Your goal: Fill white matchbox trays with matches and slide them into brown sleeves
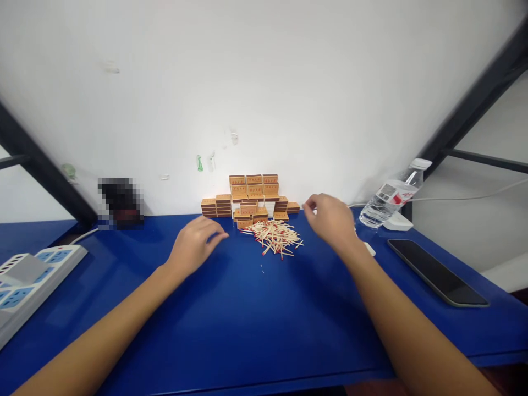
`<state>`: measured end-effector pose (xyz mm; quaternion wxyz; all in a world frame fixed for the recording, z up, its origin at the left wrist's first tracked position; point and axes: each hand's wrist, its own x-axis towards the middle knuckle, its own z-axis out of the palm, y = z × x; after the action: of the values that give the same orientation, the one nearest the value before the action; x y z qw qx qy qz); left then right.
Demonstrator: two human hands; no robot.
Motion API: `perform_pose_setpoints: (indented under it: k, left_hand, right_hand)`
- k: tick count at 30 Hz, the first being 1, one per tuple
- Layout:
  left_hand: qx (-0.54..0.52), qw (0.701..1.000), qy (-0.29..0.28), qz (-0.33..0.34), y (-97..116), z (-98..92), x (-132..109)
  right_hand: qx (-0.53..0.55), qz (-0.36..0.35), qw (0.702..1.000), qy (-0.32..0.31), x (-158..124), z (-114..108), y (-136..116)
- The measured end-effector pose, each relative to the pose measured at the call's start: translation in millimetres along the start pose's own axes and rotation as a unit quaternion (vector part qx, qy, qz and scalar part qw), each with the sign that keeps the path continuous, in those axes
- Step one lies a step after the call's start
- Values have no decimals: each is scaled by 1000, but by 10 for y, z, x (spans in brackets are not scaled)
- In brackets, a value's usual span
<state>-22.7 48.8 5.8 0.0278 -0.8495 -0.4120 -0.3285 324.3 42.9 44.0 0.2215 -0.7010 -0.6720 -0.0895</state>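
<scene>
Several matchboxes (254,190) are stacked in tiers against the white wall, with lower stacks (216,205) at the left side. A loose heap of red-tipped matches (278,236) lies in front of them on the blue table (247,319). To the left of the heap, my left hand (197,242) hovers with thumb and fingers apart and nothing between them. My right hand (330,217) is right of the heap, near the right end of the boxes. Its fingers are bent and its thumb and fingertips come together; whatever may be between them is too small to make out.
A power strip (45,280) lies at the left edge. On the right are a tilted water bottle (391,195), a white adapter (398,222) with a cable, and a black phone (437,271). A pixelated dark object (121,202) stands back left.
</scene>
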Motion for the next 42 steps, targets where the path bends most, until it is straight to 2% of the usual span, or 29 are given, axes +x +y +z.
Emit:
perform_pose_setpoints:
  k: [2,6,9,13,17,20,23,26,28,29,31,33,36,38,40,42]
  left_hand:
    - [-25,998,-22,54,29,3,-133]
    - [-40,998,-17,36,-106,32,-228]
    - [-34,998,-27,39,-164,46,-242]
    - [-53,996,-38,55,-18,58,-266]
    - [-69,993,-47,78,139,58,-288]
    - [-66,993,-46,82,152,55,-294]
    - [-65,994,-43,77,135,61,-298]
    - [-63,996,-32,60,150,67,-307]
    - [-64,997,-22,41,182,66,-316]
    - [-66,997,-19,32,202,62,-320]
    - [-76,997,-25,18,244,52,-327]
    - [-86,995,-45,19,278,42,-329]
    - [-90,991,-87,43,301,38,-330]
    - [-91,989,-107,54,299,44,-331]
    - [-93,987,-117,55,296,49,-333]
    - [-96,986,-123,55,299,50,-334]
  right_hand:
    - [-52,62,997,2,85,-54,201]
    - [-95,129,987,-31,160,-89,533]
    - [-102,154,982,-42,182,-62,695]
    - [-98,147,982,-61,219,91,743]
    - [-93,117,985,-88,244,337,688]
    - [-92,98,986,-96,243,439,664]
    - [-79,79,990,-91,231,359,606]
    - [-44,35,996,-72,162,142,393]
    - [1,-26,997,-72,37,11,137]
    - [68,-97,989,-91,-53,-30,-15]
    - [183,-226,943,-162,-272,-48,-328]
    - [217,-301,903,-216,-491,-3,-595]
    - [219,-311,883,-276,-662,77,-785]
    - [233,-298,883,-277,-612,87,-732]
    - [238,-266,902,-242,-449,75,-545]
    - [172,-204,945,-190,-241,75,-274]
